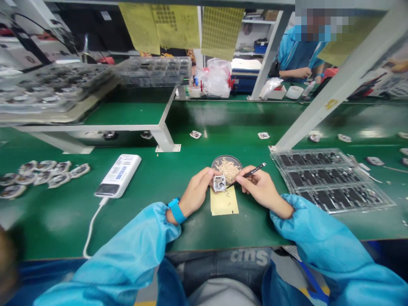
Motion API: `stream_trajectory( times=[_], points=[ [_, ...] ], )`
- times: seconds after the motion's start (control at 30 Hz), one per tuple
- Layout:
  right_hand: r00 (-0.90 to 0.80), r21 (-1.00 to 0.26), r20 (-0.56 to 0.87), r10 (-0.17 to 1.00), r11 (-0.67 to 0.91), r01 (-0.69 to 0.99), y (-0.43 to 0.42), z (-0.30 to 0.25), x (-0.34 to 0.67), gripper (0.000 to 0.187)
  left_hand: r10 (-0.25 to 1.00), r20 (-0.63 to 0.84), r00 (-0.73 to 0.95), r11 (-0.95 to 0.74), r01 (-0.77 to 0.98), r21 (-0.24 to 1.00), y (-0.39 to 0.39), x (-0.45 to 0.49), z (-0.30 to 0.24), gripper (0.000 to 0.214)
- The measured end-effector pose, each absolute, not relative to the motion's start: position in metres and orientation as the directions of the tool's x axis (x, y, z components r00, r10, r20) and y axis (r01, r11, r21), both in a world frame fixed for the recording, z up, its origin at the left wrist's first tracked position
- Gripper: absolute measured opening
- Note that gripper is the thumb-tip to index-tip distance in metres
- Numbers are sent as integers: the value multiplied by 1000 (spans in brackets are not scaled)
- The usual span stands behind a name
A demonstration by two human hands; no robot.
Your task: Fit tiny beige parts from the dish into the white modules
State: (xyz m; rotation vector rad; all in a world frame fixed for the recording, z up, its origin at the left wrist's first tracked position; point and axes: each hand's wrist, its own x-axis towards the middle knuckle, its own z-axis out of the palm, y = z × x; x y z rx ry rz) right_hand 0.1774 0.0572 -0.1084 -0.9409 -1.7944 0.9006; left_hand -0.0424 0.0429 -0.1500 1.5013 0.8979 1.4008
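Between the thumb and fingers of my left hand (pixel 198 189) is a small square white-framed device part (pixel 219 183) with metal pieces inside. My right hand (pixel 259 187) pinches black tweezers (pixel 255 170), their tip angled down toward the right side of that part; I cannot tell whether it touches. Just behind the part stands a round dark dish (pixel 216 160) heaped with tiny beige pieces. Below my hands a yellow paper (pixel 223 207) lies on the green table, with a few tiny pieces on it.
A white power bank (pixel 119 175) with a cable lies left, beside several similar parts (pixel 47 172). Clear trays (pixel 331 180) of dark pieces sit right. A raised shelf (pixel 127 106) with stacked trays stands behind left. Parts (pixel 195 134) dot the far strip. A co-worker (pixel 299 55) works opposite.
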Motion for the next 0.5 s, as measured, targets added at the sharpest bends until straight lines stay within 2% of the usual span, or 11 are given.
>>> stream_trajectory(
  times=[0.1, 0.23, 0.33, 0.4, 0.47, 0.5],
  points=[
    [-285, -831, 404, 869, 479, 284, 60, -109, 180, 32, 915, 391, 105, -398, 59, 916, 42, -44, -149, 46],
    [-283, -844, 416, 864, 482, 234, 64, -104, 183, 38, 926, 352, 135, -360, 43, 932, 43, -42, -146, 32],
    [-284, -861, 431, 856, 485, 155, 66, -99, 187, 51, 940, 324, 107, -331, 52, 942, 48, -41, -147, 48],
    [-226, -880, 424, 877, 458, 127, 66, -94, 195, 54, 945, 309, 106, -316, 65, 946, 53, -41, -148, 60],
    [-141, -879, 422, 896, 442, 178, 62, -88, 212, 53, 952, 285, 111, -298, 116, 948, 55, -42, -147, 65],
    [-101, -858, 435, 895, 446, 255, 58, -84, 225, 52, 957, 268, 108, -282, 150, 948, 55, -43, -146, 65]
  ],
)
